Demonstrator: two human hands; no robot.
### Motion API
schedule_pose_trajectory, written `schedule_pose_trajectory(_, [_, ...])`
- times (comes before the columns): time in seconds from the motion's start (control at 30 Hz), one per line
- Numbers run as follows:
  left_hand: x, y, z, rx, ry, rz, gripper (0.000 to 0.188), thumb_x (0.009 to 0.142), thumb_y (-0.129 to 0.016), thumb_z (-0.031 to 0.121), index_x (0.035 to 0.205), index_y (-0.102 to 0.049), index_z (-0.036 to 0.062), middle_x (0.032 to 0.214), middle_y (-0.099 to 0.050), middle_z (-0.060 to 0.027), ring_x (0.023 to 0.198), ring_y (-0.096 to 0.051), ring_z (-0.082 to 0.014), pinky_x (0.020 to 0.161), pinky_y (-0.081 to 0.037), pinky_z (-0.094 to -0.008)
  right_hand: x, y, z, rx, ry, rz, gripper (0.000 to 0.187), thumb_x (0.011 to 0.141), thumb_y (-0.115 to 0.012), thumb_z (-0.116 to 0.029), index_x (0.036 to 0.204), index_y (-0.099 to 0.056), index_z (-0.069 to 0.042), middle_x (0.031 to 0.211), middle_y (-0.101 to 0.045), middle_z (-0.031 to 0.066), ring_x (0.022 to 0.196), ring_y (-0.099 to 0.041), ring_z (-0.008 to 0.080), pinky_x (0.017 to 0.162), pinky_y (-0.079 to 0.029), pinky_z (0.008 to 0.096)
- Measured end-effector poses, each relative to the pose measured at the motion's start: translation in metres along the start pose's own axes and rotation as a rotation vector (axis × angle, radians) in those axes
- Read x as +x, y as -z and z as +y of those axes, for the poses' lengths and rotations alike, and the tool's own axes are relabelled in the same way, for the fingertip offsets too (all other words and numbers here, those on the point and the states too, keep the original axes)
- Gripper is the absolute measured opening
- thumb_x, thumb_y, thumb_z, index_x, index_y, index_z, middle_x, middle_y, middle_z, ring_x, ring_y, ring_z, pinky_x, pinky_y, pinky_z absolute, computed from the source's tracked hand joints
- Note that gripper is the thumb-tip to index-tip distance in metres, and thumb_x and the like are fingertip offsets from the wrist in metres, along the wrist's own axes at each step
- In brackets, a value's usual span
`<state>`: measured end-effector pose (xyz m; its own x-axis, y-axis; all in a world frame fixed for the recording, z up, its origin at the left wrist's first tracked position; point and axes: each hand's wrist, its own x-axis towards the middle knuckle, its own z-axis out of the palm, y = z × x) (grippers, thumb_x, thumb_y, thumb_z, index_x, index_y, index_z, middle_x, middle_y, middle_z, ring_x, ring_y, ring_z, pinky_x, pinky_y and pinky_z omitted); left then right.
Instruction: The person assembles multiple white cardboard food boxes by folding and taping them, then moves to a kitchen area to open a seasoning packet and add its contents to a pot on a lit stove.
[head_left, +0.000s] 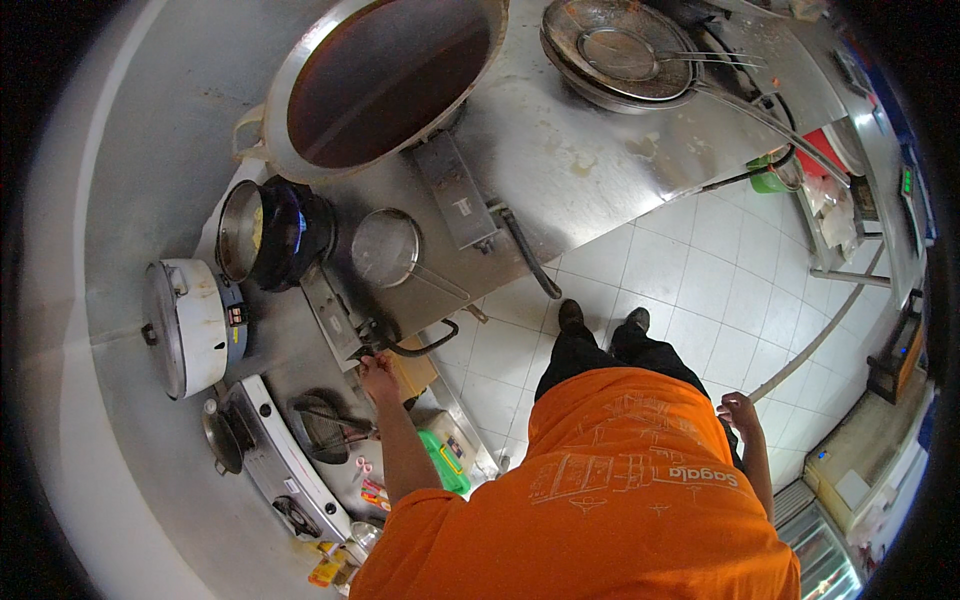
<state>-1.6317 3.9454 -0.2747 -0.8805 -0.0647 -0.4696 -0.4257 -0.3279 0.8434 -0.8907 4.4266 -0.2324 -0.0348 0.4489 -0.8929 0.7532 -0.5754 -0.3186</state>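
Note:
My left hand (378, 378) reaches to the front end of a low gas burner's metal box (335, 318), beside its black hose (425, 348). Its fingers are closed at the burner's knob, which they mostly hide. On that burner sits a dark, deep pot (290, 235) with something yellowish inside. A round mesh strainer (387, 248) lies just right of the pot, its handle pointing toward me. Away from the counter, my right hand (737, 412) hangs by my right side with loosely bent fingers and nothing visible in it.
A large pan of dark liquid (390, 80) stands at the back over a second burner (455, 190). Stacked pans and strainers (620, 50) are at the far right. On the left are a white lidded cooker (190, 325), a gas stove (285, 460) and a green-lidded box (445, 460).

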Motion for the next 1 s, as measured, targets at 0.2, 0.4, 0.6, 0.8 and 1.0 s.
schedule_pose_trajectory(0.2, [0.004, 0.005, -0.004, 0.118, -0.084, -0.027, 0.023, 0.112, -0.049, 0.023, 0.096, -0.052, 0.0068, 0.081, -0.064, -0.0053, 0.066, -0.059, -0.0137, 0.062, -0.055, -0.0283, 0.003, -0.003, 0.002, -0.034, 0.016, 0.007, 0.015, 0.101, -0.06, -0.02, 0.11, -0.067, -0.01, 0.088, -0.075, 0.0067, 0.069, -0.068, 0.0138, 0.052, -0.045, 0.0247])
schedule_pose_trajectory(0.4, [0.002, 0.003, -0.004, 0.156, -0.109, -0.079, 0.025, 0.112, -0.049, 0.022, 0.092, -0.049, 0.0084, 0.08, -0.063, -0.0056, 0.069, -0.059, -0.0143, 0.062, -0.054, -0.0289, 0.003, 0.001, 0.001, -0.043, -0.014, -0.007, 0.017, 0.1, -0.062, -0.022, 0.112, -0.067, -0.01, 0.089, -0.075, 0.0069, 0.071, -0.069, 0.0147, 0.054, -0.047, 0.0266])
schedule_pose_trajectory(0.6, [-0.006, -0.01, -0.003, 0.057, -0.04, 0.09, 0.024, 0.112, -0.049, 0.023, 0.092, -0.053, 0.0108, 0.08, -0.063, -0.0051, 0.069, -0.06, -0.014, 0.06, -0.055, -0.0274, 0.003, 0.004, -0.003, -0.035, -0.001, -0.029, 0.023, 0.1, -0.064, -0.029, 0.113, -0.066, -0.01, 0.09, -0.075, 0.0063, 0.073, -0.07, 0.0148, 0.057, -0.05, 0.0284])
schedule_pose_trajectory(0.8, [0.005, 0.013, 0.01, -0.212, 0.187, 0.049, 0.017, 0.11, -0.054, 0.024, 0.101, -0.063, 0.0139, 0.081, -0.066, -0.0056, 0.07, -0.066, -0.0134, 0.062, -0.06, -0.0263, 0.006, 0.002, -0.002, -0.082, -0.014, -0.031, 0.024, 0.1, -0.064, -0.03, 0.113, -0.066, -0.011, 0.091, -0.075, 0.0062, 0.073, -0.072, 0.0154, 0.057, -0.05, 0.0292])
schedule_pose_trajectory(1.0, [0.0, 0.002, 0.002, 0.013, 0.046, 0.07, 0.018, 0.109, -0.056, 0.022, 0.094, -0.058, 0.0118, 0.081, -0.064, -0.0046, 0.068, -0.061, -0.0133, 0.061, -0.056, -0.0264, 0.012, 0.003, -0.002, -0.014, -0.01, -0.05, 0.02, 0.101, -0.061, -0.026, 0.112, -0.066, -0.011, 0.09, -0.075, 0.0072, 0.069, -0.071, 0.0148, 0.056, -0.051, 0.0272])
